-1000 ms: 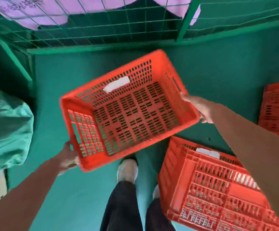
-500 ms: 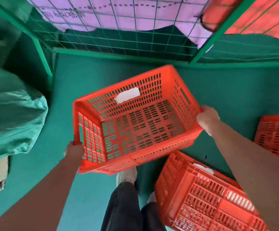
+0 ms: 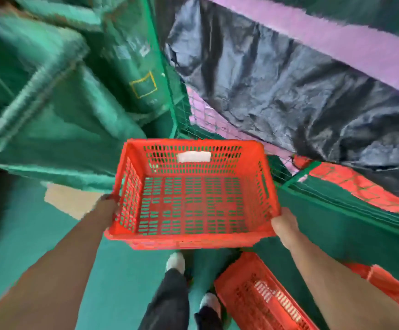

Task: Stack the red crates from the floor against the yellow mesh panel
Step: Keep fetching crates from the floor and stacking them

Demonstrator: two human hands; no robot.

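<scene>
While the person stands on the green floor [image 3: 122, 282] in dark trousers [image 3: 169, 303] and pale shoes [image 3: 175, 262], a red crate on the floor [image 3: 260, 301] lies tilted just beside the right foot, its slotted side turned up, and a second red crate [image 3: 389, 284] shows in part at the lower right edge. Above the feet both bare arms reach forward to the carried crate [image 3: 193, 203], which is clear of the floor, upright and nearly level, its open top facing the camera. The left hand [image 3: 105, 208] grips the rim of the left side wall with its fingers curled over the edge, and the right hand [image 3: 285, 225] clasps the rim at the near right corner (its fingertips are hidden behind the wall). A white label [image 3: 194, 156] sits on the inside of the far wall, and the floor shows green through the slotted base. Left of the crate lies a tan flat piece [image 3: 67, 201] under a big green cover [image 3: 50, 115]. Just beyond the far wall stands the mesh panel [image 3: 208, 117], green-tinted here, its frame meeting at a corner, and the crate hangs near it without touching. Behind the mesh hangs a crumpled black sheet [image 3: 289, 91], with something red [image 3: 350, 182] under its right end
</scene>
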